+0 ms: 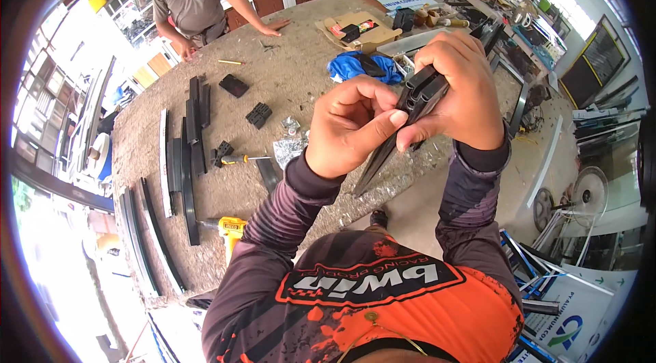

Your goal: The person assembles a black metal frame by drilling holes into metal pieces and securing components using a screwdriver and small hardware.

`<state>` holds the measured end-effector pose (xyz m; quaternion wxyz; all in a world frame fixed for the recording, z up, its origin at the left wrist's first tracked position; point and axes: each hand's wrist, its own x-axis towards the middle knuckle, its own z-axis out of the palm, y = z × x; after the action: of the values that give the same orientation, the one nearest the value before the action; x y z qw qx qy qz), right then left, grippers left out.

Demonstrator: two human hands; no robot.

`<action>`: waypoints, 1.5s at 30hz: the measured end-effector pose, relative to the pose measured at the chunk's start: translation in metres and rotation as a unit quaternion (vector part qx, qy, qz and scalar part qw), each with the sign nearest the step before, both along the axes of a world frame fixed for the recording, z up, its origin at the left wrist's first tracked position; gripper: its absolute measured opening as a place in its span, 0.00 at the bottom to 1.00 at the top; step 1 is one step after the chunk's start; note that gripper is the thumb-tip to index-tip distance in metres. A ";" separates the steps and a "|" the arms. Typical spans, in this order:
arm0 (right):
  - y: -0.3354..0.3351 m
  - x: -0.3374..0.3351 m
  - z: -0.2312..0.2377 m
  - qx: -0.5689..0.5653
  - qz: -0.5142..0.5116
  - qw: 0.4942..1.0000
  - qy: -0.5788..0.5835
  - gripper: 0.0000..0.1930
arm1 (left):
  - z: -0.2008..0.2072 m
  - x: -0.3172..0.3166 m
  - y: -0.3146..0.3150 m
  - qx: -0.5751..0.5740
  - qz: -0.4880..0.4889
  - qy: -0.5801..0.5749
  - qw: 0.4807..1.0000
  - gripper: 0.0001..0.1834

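Both my hands hold a bundle of dark metal profile strips (418, 93) raised above a stone-topped table (287, 76). My left hand (352, 127) grips the bundle from the left, thumb pressed along its side. From above and the right, my right hand (459, 89) wraps over the top end, fingers curled around the open channel ends. The strips' lower end (369, 178) points down toward the table's near edge.
On the table lie several black strips (188, 151), black plastic blocks (259, 115), a screwdriver (239, 159), a yellow drill (229, 228), a blue cloth (362, 65) and a cardboard box (359, 29). Another person (198, 4) leans on the far side. A fan (581, 199) stands at the right.
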<state>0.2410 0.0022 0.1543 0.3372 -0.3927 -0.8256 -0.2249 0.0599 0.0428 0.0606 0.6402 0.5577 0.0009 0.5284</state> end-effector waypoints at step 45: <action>0.021 0.001 -0.005 0.020 0.067 0.997 0.036 0.39 | -0.204 0.043 0.112 0.227 0.255 0.376 0.861 0.14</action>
<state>0.2421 0.0232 0.1492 0.3887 -0.3371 -0.8329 -0.2038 0.1029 0.1551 -0.1433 0.2893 0.8243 0.2642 0.4087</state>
